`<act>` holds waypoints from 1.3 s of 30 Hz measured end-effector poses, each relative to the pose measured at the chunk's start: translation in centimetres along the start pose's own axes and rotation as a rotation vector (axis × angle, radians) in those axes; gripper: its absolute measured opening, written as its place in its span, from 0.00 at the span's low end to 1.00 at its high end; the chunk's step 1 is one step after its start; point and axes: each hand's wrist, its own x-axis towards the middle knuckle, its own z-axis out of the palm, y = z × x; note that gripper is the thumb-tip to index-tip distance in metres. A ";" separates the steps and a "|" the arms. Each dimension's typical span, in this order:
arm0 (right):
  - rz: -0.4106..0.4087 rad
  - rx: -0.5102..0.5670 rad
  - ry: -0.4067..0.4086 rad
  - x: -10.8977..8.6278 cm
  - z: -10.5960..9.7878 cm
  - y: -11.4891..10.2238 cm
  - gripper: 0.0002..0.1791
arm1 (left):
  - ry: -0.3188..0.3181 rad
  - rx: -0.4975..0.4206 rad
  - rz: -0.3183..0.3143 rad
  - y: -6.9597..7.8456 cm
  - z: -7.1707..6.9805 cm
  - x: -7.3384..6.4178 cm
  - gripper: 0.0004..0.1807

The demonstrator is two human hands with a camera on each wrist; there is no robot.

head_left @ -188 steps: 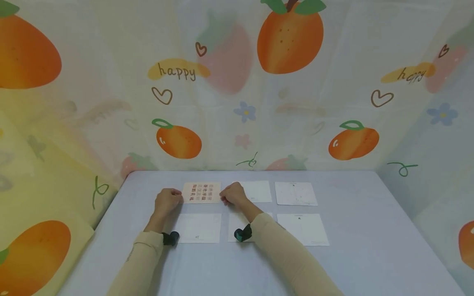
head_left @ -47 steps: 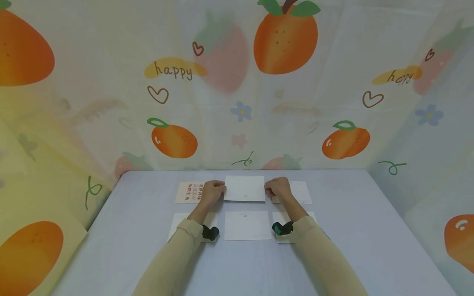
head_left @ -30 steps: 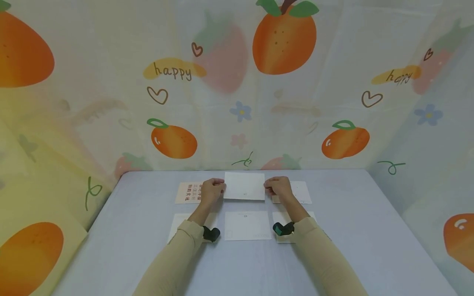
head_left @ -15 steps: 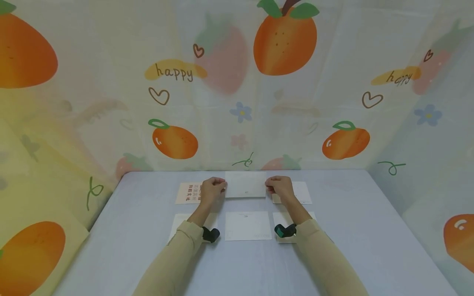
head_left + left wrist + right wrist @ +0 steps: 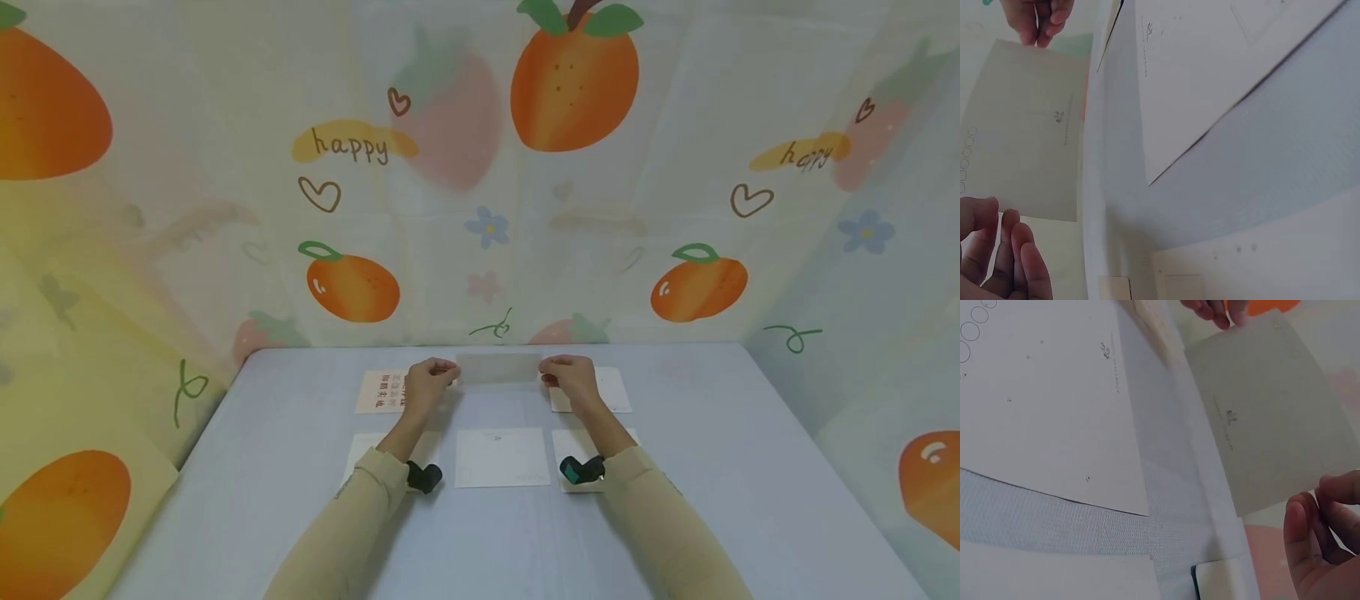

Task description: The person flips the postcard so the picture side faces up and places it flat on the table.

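Observation:
Between my two hands, a white postcard is held up over the back middle of the table, tilted so that it looks like a narrow strip in the head view. My left hand pinches its left short edge, and my right hand pinches the right one. The left wrist view shows the postcard's small printed mark and a row of circles on the near face. Its other side is hidden. Left of it lies a postcard with red and grey characters, partly covered by my left hand.
A white postcard lies at the back right, partly behind my right hand. The front row has a left card, a middle card and a right card. A patterned cloth hangs behind the table.
My hands moved right from the character card to the back-middle postcard and lifted it. Over the last second its lower edge has swung up and away, narrowing its face in the head view.

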 end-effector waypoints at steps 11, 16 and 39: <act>0.004 0.131 -0.040 0.0 -0.3 0.1 0.16 | -0.001 -0.046 -0.094 -0.4 -0.1 0.1 0.14; 0.034 0.186 -0.046 0.1 -0.2 0.2 0.20 | -0.004 -0.108 -0.109 -0.3 -0.3 -0.1 0.14; 0.020 0.042 0.043 -0.1 0.4 1.8 0.14 | -0.044 -0.080 -0.154 -0.9 0.1 -0.4 0.13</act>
